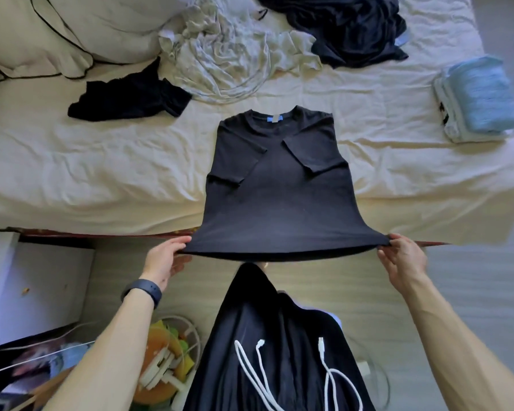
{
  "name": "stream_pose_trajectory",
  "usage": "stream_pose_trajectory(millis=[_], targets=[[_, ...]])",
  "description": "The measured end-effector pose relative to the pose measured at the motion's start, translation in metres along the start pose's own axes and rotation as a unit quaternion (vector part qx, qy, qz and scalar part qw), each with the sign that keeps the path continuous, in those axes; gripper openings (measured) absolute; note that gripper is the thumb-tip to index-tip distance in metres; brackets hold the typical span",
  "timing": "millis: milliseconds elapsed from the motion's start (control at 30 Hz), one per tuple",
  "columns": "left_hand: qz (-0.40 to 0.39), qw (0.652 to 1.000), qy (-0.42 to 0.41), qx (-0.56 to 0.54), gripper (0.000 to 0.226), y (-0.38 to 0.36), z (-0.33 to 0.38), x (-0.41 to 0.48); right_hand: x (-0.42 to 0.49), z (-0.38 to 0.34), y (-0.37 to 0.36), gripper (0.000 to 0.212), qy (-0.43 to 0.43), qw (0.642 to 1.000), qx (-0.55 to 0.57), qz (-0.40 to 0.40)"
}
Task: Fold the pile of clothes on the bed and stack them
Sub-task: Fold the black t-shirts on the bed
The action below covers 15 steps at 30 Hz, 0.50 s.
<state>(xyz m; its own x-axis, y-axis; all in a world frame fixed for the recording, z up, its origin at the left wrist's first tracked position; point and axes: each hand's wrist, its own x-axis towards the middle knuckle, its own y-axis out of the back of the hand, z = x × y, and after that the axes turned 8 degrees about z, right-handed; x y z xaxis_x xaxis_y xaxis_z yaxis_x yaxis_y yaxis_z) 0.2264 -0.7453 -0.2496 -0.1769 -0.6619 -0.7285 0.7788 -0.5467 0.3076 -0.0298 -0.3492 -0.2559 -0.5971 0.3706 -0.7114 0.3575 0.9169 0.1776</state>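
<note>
Pinching a black T-shirt [279, 185] by its hem, the left hand [168, 258] grips the left corner and the right hand [401, 259] the right, hem stretched taut just off the near edge of the bed [101, 173]. Its body lies flat on the sheet, sleeves tucked inward, long axis running straight away from both hands to the collar; neither hand is nearer. Beyond lie pale and dark crumpled garments [229, 54]; a folded stack [478, 99] sits far right.

Black T-shirt [279, 185] (bright blue neck label [275, 118]) on a cream sheet [101, 161]; pale blue folded stack [481, 96], navy heap [344, 28], off-white crumpled garment [229, 54], cream pillow [101, 25] piped in black
</note>
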Motion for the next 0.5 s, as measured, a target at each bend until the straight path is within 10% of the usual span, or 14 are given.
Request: stream_pose_trajectory(millis=[200,500], targets=[[-0.093,0.985,-0.086,0.114,0.039,-0.013,0.092,0.060,0.032,-0.068,-0.085,0.022,0.024,0.998,0.021,-0.061],[-0.001,0.957,-0.185,0.222,0.017,-0.117,0.203,0.226,0.149,-0.118,-0.243,0.023,0.171,0.945,-0.267,-0.076]])
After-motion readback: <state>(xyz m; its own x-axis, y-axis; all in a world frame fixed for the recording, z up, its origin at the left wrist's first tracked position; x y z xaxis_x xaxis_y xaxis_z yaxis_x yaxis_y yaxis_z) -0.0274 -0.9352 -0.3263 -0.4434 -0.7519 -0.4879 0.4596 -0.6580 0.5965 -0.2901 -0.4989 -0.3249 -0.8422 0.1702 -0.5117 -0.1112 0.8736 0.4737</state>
